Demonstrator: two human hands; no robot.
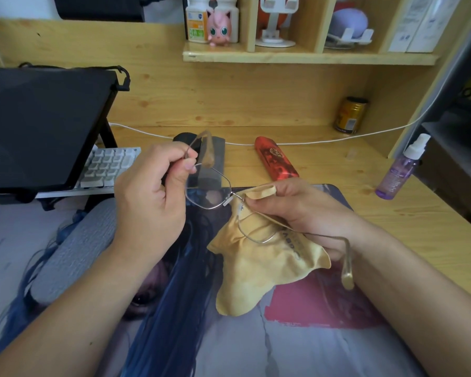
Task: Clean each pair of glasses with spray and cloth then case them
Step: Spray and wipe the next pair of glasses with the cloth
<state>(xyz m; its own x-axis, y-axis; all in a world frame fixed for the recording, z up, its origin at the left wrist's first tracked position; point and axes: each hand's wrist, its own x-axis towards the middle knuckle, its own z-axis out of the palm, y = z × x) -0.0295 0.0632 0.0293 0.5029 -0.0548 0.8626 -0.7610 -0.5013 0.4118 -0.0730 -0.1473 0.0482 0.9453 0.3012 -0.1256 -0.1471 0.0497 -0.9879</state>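
Both forearms reach in from the bottom edge, meeting above a printed desk mat [297,346]. Left hand [150,197] pinches the temple hinge of thin wire-rimmed glasses [210,195] between thumb and curled fingers; that temple arm sticks up past the knuckles. Right hand [297,210] grips a yellow cloth [259,270], thumb and fingers pressing a fold of it round the other lens; the rest of the cloth hangs loose toward the mat. Glasses held in the air, tilted, the far temple trailing over the right wrist. Behind the hands: dark case [210,159], partly hidden; red case [276,160] lying on the wooden desk [324,164]. Purple spray bottle [401,168] upright, well apart at right. Keyboard [106,167] and dark screen [41,126] at left.
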